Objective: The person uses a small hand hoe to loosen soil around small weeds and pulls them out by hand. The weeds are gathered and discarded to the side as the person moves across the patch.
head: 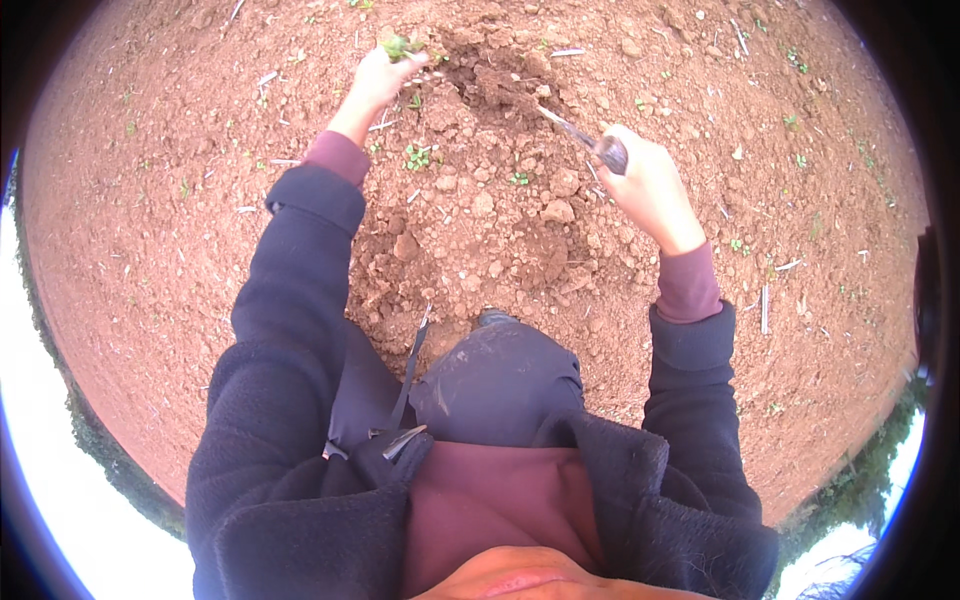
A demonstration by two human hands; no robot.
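Observation:
My left hand reaches forward over the soil, slightly blurred. Its fingers are closed on a small green plant, whose leaves stick out beyond them. To the right, my right hand grips a hand tool with a dark rounded handle. The tool's narrow shaft slants forward and left, its far end at loosened earth; I cannot tell the exact shape of that end. Between the hands lies a dug hollow of darker, crumbly reddish soil.
Small green seedlings and soil clods lie nearer to me. Pale dry stalks are scattered around. My bent knee is in front of my body, and a dark strap hangs beside it.

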